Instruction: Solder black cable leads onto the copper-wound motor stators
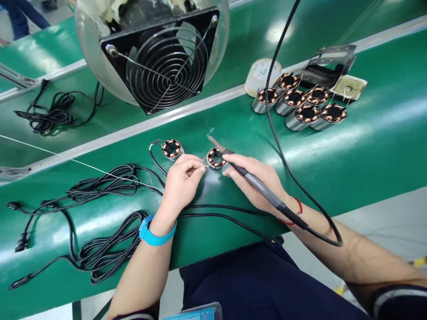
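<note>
My right hand (255, 178) is closed around a soldering iron (263, 189), its dark tip pointing up and left above a motor stator (213, 165) with copper windings. The right fingertips are close to the stator's right side. My left hand (184, 180) pinches with thumb and forefinger at thin lead wires on the stator's left; what exactly sits between the fingertips is too small to make out. A second stator (172, 149) stands just behind my left hand, with a black cable (153, 153) ending in stripped coloured wires beside it.
A caged fan (171, 80) hangs over the bench's back. Several wound stators (307, 114) stand at the right, near a white solder roll (262, 73) and an iron stand with a sponge tray (349, 86). Coiled black cables (103, 182) lie left. The iron's cord (276, 142) loops at right.
</note>
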Available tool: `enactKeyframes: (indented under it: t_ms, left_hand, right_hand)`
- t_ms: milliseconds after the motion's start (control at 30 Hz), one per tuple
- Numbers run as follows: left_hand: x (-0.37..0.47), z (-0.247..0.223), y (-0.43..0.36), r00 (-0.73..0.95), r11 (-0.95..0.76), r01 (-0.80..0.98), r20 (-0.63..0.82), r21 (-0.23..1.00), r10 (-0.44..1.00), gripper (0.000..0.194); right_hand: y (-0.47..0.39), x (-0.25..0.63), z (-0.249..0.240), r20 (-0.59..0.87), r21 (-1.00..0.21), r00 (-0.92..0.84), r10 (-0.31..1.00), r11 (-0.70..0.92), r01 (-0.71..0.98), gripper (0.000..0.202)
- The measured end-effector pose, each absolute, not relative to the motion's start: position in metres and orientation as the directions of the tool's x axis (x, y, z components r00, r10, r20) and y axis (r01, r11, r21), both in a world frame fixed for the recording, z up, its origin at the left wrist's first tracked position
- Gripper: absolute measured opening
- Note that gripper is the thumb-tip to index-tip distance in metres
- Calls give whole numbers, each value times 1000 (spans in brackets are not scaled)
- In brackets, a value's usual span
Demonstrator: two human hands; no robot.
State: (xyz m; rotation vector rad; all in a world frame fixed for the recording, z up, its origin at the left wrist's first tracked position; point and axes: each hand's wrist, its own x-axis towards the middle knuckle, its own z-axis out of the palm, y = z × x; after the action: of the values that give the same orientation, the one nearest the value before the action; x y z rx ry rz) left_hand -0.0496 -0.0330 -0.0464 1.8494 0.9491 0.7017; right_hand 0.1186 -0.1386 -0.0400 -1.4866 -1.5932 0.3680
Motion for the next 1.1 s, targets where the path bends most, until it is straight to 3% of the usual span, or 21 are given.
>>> enactKeyframes:
  t_ms: [200, 533, 1100]
  left_hand:
    - [-45, -50, -35, 492, -130, 322, -49, 938, 869, 10]
    - [-40, -46, -37, 439, 150, 215, -233, 965, 868, 9]
    - [-38, -45, -39, 426, 117, 211, -199, 970, 883, 10]
  right_hand:
    - [-158, 115, -55, 556, -720, 194, 808, 352, 597, 24]
    - [-159, 118, -59, 591, -745, 219, 776, 421, 518, 15]
    - [-158, 118, -63, 602, -738, 188, 776, 451, 501, 15]
